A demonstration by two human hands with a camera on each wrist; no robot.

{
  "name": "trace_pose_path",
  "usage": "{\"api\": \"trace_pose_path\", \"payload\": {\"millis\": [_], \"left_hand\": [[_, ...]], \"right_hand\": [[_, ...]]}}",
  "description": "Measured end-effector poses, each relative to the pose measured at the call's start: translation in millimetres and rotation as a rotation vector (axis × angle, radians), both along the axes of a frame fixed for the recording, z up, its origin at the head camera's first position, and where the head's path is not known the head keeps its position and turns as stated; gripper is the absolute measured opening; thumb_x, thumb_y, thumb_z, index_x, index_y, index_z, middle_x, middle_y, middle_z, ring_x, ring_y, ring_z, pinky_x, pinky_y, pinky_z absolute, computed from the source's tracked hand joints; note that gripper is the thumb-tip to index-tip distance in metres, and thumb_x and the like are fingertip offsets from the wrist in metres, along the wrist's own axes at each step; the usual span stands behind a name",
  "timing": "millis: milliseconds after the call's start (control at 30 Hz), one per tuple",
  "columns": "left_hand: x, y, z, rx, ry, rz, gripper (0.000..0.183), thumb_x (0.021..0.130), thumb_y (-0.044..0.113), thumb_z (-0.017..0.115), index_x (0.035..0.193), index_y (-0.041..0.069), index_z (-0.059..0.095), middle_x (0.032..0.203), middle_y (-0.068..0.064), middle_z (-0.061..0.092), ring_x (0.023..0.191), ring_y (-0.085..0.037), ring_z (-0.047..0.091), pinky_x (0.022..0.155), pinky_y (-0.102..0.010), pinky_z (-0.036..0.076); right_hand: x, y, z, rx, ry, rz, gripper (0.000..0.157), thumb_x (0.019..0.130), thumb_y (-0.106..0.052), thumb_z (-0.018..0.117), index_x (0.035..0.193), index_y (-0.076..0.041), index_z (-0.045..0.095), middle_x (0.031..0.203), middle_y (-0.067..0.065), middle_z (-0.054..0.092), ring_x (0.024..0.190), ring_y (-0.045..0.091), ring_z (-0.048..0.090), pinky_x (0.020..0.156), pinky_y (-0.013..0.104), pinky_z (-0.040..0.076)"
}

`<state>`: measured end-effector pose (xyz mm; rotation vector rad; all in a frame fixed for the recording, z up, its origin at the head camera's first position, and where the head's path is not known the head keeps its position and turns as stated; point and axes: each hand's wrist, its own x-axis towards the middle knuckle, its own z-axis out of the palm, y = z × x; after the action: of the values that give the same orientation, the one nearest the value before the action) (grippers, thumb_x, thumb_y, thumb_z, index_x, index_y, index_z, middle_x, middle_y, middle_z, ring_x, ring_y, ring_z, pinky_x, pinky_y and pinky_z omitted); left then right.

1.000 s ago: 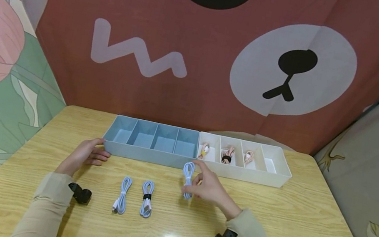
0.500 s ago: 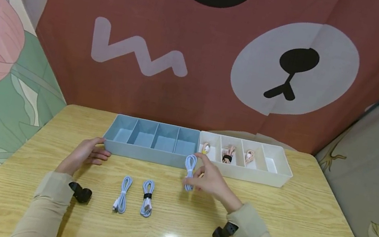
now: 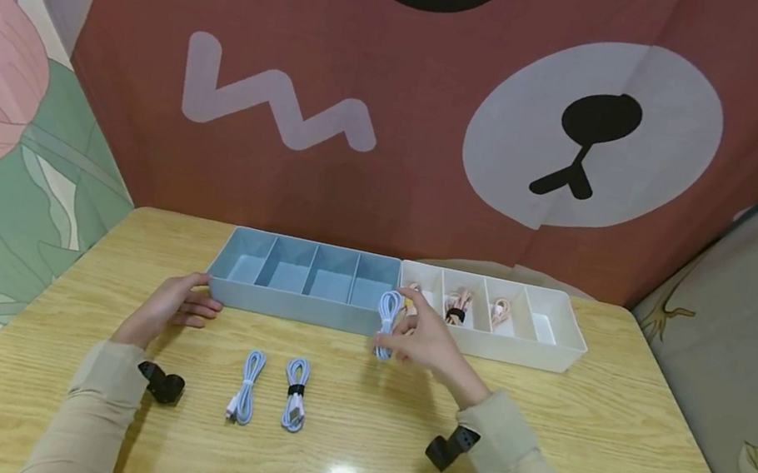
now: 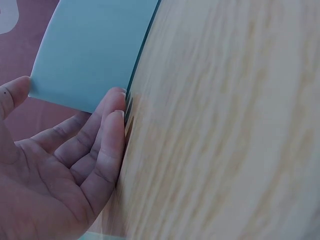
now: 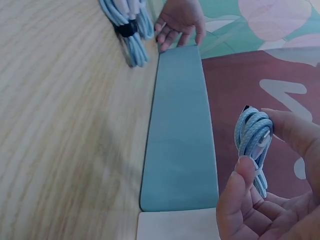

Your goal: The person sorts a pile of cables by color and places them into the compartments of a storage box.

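The right hand [image 3: 429, 340] pinches a coiled light-blue cable [image 3: 390, 304] between thumb and fingers, raised near the front right end of the blue tray [image 3: 298, 307]. The left hand [image 3: 172, 306], with fingers loosely extended, touches this tray's left end. In front of the tray lie another blue cable [image 3: 246, 389] and a black-strapped cable [image 3: 298, 376].

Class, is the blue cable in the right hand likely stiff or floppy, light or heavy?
The cable seems fairly stiff as a bundle: its gathered coils do not droop. It is probably light, as the right hand merely pinches it. Its thin loops may flex if squeezed.
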<state>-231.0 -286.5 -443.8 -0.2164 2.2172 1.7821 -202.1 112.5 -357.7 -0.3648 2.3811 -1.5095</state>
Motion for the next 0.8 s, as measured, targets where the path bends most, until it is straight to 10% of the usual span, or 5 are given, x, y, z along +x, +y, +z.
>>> {"api": "trace_pose_path", "payload": {"millis": [200, 433, 800], "left_hand": [[-12.2, -7.8, -21.3, -0.01, 0.025, 0.047, 0.076, 0.09, 0.057, 0.04, 0.14, 0.002, 0.025, 0.086, -0.004, 0.067, 0.077, -0.016, 0.065, 0.067, -0.033, 0.053], [-0.4, -0.1, 0.9, 0.009, -0.002, 0.013, 0.08, 0.089, 0.053, 0.041, 0.142, -0.002, 0.019, 0.084, 0.001, 0.067, 0.076, -0.012, 0.065, 0.068, -0.03, 0.053], [-0.2, -0.2, -0.8, 0.016, -0.005, 0.029, 0.08, 0.088, 0.055, 0.043, 0.14, -0.003, 0.024, 0.082, 0.001, 0.067, 0.074, -0.012, 0.065, 0.067, -0.03, 0.053]], "right_hand": [[-1.4, -0.1, 7.8, -0.035, 0.015, 0.005, 0.08, 0.078, -0.007, 0.071, 0.142, -0.005, 0.023, 0.072, 0.013, 0.058, 0.046, 0.013, 0.049, 0.047, 0.027, 0.044], [-22.3, 1.8, -14.5, -0.016, 0.017, -0.046, 0.083, 0.076, -0.014, 0.075, 0.142, -0.011, 0.025, 0.073, 0.01, 0.058, 0.045, 0.014, 0.05, 0.051, 0.037, 0.049], [-34.9, -4.2, -14.0, 0.01, 0.009, -0.099, 0.086, 0.075, -0.019, 0.076, 0.143, -0.015, 0.024, 0.072, 0.008, 0.058, 0.062, 0.04, 0.057, 0.058, 0.048, 0.05]]}}
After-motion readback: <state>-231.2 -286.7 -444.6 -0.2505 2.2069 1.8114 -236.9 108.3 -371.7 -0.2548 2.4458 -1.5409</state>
